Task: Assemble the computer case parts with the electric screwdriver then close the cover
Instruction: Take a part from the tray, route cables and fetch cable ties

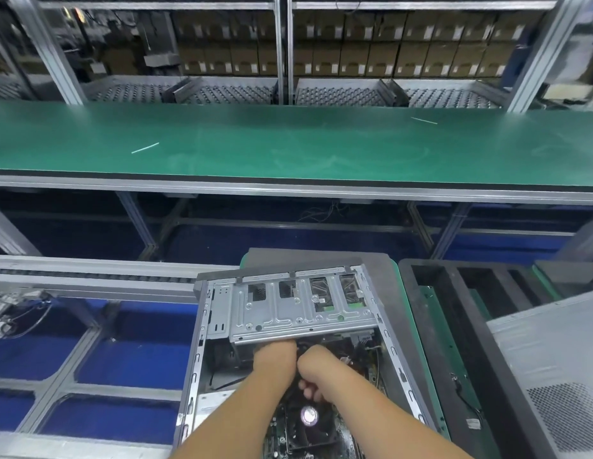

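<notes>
Open case (288, 342) lies at 6 o'clock, cover off, grey steel frame. Silver drive cage (301, 309) spans its far end with cut-outs and green tabs. Motherboard fan (309, 415) visible at the near end. Both hands reach in under the cage edge, touching each other: left hand (276, 357) fingers hidden, can't tell grip; right hand (313, 376) curled, contents unclear. Perforated panel (560, 376) at 4 o'clock.

Green workbench (288, 144) before aluminium shelving (283, 48) of cartons (404, 58)
</notes>
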Demonstrator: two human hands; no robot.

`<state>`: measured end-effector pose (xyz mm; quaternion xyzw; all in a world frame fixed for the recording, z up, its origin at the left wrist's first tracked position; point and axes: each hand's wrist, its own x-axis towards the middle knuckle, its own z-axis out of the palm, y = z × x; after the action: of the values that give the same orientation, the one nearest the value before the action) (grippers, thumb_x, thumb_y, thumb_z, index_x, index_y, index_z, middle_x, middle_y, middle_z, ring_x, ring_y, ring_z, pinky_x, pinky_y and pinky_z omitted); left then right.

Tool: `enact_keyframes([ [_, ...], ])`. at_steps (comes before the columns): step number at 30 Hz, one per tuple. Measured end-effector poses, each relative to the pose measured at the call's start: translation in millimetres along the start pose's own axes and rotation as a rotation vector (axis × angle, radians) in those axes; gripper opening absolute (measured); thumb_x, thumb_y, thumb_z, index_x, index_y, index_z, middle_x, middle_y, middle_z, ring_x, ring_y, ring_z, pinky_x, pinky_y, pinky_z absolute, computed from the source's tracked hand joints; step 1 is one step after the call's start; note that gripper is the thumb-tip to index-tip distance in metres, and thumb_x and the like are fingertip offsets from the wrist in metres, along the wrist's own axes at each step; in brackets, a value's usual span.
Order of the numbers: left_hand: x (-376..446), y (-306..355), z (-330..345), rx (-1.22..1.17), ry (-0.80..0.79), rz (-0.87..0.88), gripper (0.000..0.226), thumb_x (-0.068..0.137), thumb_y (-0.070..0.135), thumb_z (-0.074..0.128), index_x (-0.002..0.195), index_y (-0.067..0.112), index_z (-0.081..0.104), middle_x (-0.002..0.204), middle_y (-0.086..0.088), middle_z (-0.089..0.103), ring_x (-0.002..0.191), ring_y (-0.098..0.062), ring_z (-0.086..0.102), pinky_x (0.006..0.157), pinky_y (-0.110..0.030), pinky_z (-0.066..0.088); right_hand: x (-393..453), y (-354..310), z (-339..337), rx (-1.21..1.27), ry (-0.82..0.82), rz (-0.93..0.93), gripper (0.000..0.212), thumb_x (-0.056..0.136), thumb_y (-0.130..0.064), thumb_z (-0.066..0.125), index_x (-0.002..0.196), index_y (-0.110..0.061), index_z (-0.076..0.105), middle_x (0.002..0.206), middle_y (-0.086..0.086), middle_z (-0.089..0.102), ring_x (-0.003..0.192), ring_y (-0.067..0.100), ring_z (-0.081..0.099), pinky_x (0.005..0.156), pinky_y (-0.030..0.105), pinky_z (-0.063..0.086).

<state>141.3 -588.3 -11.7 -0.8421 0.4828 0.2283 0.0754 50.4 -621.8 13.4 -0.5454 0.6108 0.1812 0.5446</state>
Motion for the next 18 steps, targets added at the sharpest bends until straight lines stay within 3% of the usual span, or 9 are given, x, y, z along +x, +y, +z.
enact_keyframes([
  [4,4.3,-4.6,0.6,-0.044,-0.017,-0.049,0.030,0.105,0.022,0.044,0.128,0.016,0.062,0.131,-0.008,0.064,0.120,-0.028,0.062,0.097,-0.037,0.049,2.4,-7.4,-3.6,0.044,-0.043,0.068,0.037,0.111,-0.015,0.029,0.082,-0.004,0.050,0.059,0.007,0.051,0.033,0.014,0.040,0.035,0.016,0.027],
  [8,4.2,-8.4,3.7,-0.096,-0.008,-0.023,0.033,0.104,0.021,0.041,0.124,0.016,0.067,0.129,-0.009,0.067,0.118,-0.027,0.063,0.095,-0.032,0.049,5.5,-14.6,-1.4,-0.089,-0.029,-0.018,0.049,0.112,-0.015,0.034,0.072,0.002,0.055,0.066,0.010,0.057,0.053,0.016,0.049,0.054,0.025,0.041],
  [14,6.3,-8.7,6.3,-0.082,0.012,-0.067,0.037,0.104,0.013,0.039,0.130,0.013,0.066,0.137,-0.009,0.064,0.126,-0.028,0.059,0.099,-0.033,0.046,8.8,-11.4,-0.7,-0.119,0.017,-0.124,0.045,0.110,-0.010,0.036,0.071,0.001,0.057,0.080,0.015,0.062,0.055,0.019,0.052,0.056,0.026,0.040],
  [18,9.7,-12.3,7.6,-0.054,0.060,-0.072,0.037,0.106,0.013,0.038,0.132,0.012,0.064,0.140,-0.008,0.061,0.130,-0.027,0.056,0.102,-0.033,0.044,7.1,-10.8,-0.2,-0.136,0.010,-0.111,0.039,0.107,-0.008,0.041,0.072,0.000,0.057,0.065,0.011,0.057,0.052,0.019,0.051,0.065,0.031,0.048],
])
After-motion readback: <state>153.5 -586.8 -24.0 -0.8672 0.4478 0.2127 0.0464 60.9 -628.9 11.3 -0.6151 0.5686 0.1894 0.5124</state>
